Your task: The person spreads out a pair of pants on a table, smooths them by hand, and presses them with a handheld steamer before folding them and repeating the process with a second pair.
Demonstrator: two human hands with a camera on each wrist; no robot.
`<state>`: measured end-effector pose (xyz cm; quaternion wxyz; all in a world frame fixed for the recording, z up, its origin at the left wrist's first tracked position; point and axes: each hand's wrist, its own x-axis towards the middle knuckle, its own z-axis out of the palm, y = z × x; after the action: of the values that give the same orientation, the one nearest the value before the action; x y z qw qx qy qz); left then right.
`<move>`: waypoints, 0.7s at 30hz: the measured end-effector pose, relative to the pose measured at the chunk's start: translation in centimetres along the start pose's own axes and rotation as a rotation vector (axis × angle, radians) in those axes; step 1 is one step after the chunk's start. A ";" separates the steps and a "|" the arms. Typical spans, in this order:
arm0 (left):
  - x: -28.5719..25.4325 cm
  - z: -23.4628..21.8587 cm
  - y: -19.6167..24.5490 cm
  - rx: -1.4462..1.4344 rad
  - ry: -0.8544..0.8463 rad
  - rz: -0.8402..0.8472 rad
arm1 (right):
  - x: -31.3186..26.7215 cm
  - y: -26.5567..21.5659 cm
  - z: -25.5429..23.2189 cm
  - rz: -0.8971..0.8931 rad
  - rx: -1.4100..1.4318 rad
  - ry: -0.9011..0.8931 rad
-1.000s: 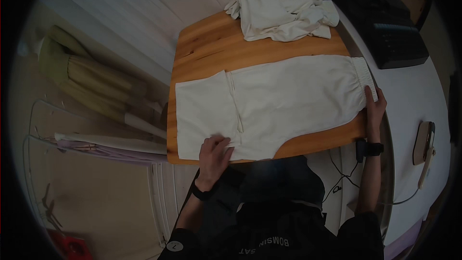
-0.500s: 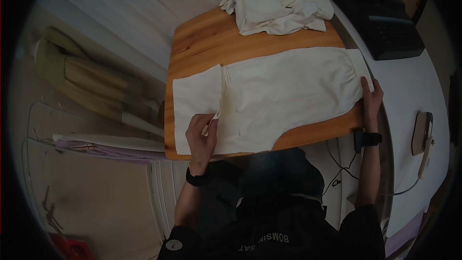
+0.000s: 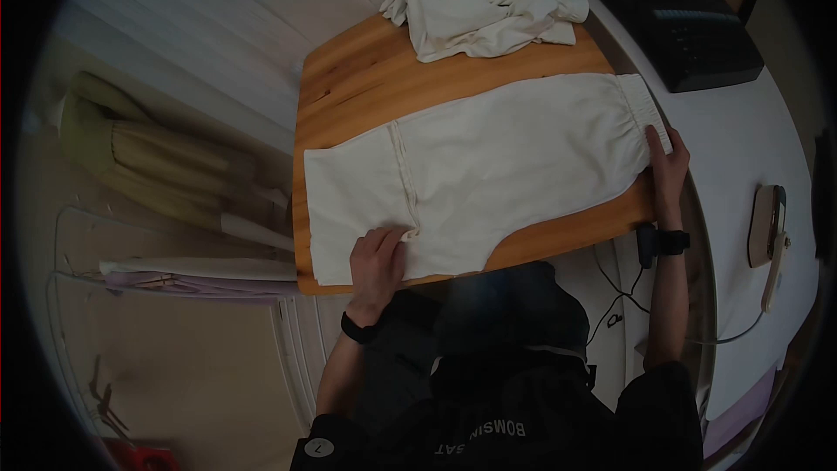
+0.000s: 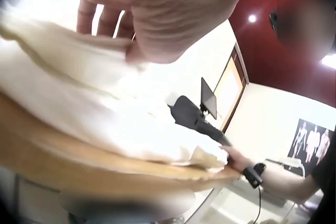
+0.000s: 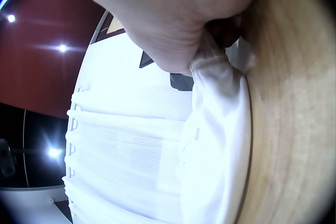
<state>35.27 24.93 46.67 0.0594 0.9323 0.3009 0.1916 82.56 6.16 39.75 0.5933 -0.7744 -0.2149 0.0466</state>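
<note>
Cream-coloured trousers [image 3: 540,148] with a gathered elastic waistband [image 3: 645,109] lie folded lengthwise on a wooden table. At the left end the leg bottoms are turned back over, making a folded panel [image 3: 349,183] whose edge runs across the legs. My left hand [image 3: 377,266] is at the near end of that edge and pinches the cloth [image 4: 79,58] between thumb and fingers. At the other end my right hand [image 3: 670,166] grips the near corner of the waistband, its thumb on top; the fingers beneath are mostly hidden.
A crumpled pile of cream cloth [image 3: 488,4] sits on the table's [image 3: 349,87] far side. To the right stands a white desk [image 3: 732,148] with a black machine [image 3: 680,26] and a beige device [image 3: 767,227]. Garments on racks [image 3: 174,157] hang at left.
My left hand first lay by the near end of the turned-back edge, then raised that edge, and now has brought it down flatter near the front. The right hand stays at the waistband.
</note>
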 end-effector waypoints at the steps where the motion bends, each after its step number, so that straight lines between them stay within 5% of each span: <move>1: 0.0 -0.2 -0.1 0.003 -0.005 0.007 | 0.0 0.1 0.0 -0.016 -0.006 0.010; 3: 0.0 -0.8 0.3 -0.307 0.222 -0.331 | 0.0 0.0 -0.1 -0.029 -0.014 0.026; 6: 0.0 -2.2 1.9 -0.280 0.294 -0.235 | -0.2 -0.6 -0.3 -0.036 -0.005 -0.021; 9: -1.5 0.3 2.0 -0.161 0.070 0.007 | -0.1 -0.6 -0.1 0.003 -0.009 -0.025; 15: -1.5 1.4 3.5 -0.083 0.024 -0.056 | -1.7 -2.6 -0.5 -0.024 -0.011 0.005; 17: -1.2 1.2 3.3 -0.083 0.041 -0.059 | -3.3 -6.2 -0.2 -0.640 -0.763 0.343; 20: -2.0 1.7 3.2 -0.097 0.066 -0.079 | -5.4 -12.6 3.0 -0.683 -0.349 0.179; 21: -2.1 1.8 3.1 -0.103 0.091 -0.077 | -6.6 -14.7 5.3 -0.567 -0.195 -0.111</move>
<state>36.06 21.19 44.99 0.1007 0.9061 0.3284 0.2467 70.77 11.34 50.81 0.4928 -0.7330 -0.4581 -0.0996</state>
